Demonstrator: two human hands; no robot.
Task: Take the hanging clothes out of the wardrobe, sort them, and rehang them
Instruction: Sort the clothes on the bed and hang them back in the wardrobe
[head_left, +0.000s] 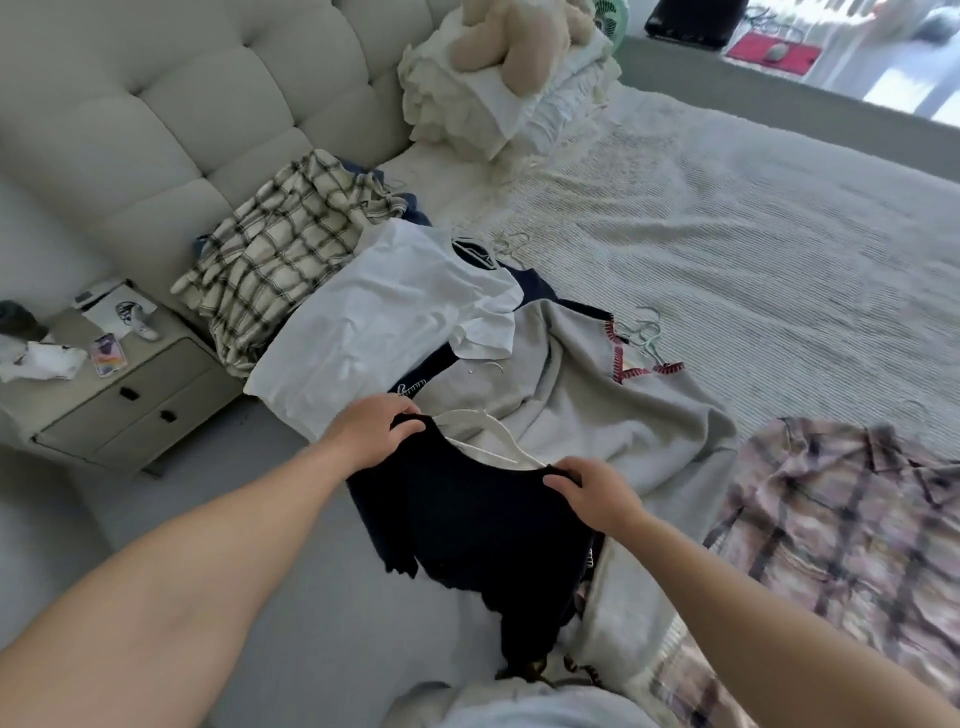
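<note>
1. Low centre of the frame: left hand (374, 434) and right hand (592, 493) each pinch a shoulder of the dark top (483, 525), on a white hanger (488, 439) over the bed (753, 218)
2. My advice: hold both shoulders level so the hanger stays seated
3. The hanger's hook is hard to make out; the top's hem is bunched out of sight
4. Farther up, the white shirt (374, 322) and checked shirt (275, 249) hide what lies beneath

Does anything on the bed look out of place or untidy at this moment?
Nothing looks damaged or spilled. The clothes lie loosely overlapped: the white shirt partly covers the grey sweater, and loose hangers lie on the bedspread. Both hands hold a dark top.
</note>
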